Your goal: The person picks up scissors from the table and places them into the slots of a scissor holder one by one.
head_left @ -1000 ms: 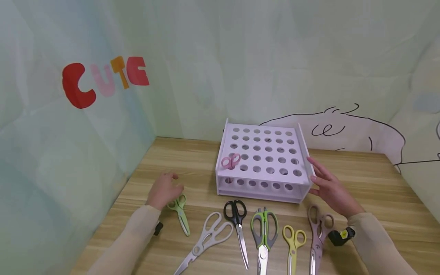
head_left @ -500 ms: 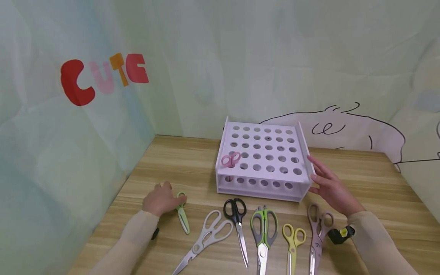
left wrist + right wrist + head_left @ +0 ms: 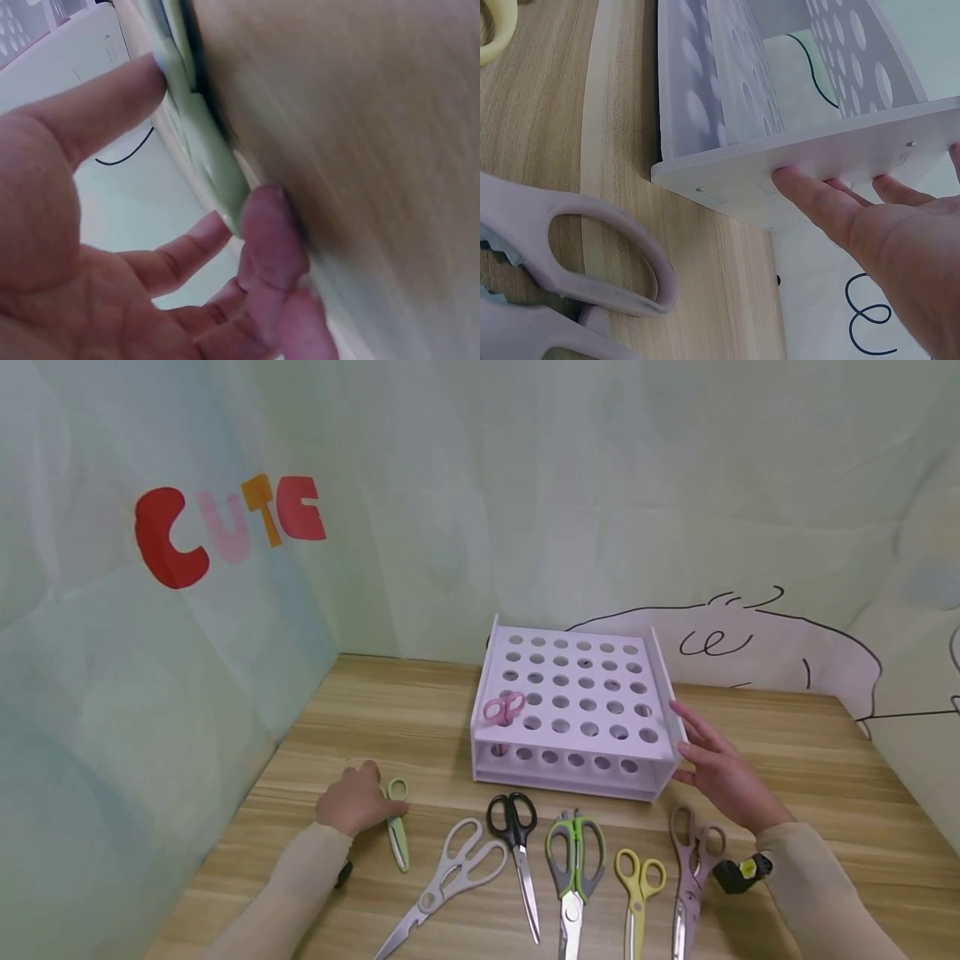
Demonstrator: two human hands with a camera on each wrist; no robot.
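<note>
My left hand [image 3: 352, 802] is at the light green scissors [image 3: 399, 845], which lie on the wooden table [image 3: 412, 702] in front of the white rack [image 3: 573, 745] and off to its left. My thumb and fingertips touch them from opposite ends of a part-open hand; I cannot tell whether I have a firm hold. My right hand [image 3: 727, 777] has its fingers spread and straight, their tips against the outer face of the rack's right wall, gripping nothing. The pink scissors [image 3: 504, 717] stand in a hole at the rack's left, near its front edge, loops above the top board. Laid out before the rack, left to right, are the pale grey scissors [image 3: 430, 902], black scissors [image 3: 517, 838], green-and-grey scissors [image 3: 575, 878], yellow scissors [image 3: 637, 895] and mauve scissors [image 3: 690, 887], the last nearest my right wrist.
</note>
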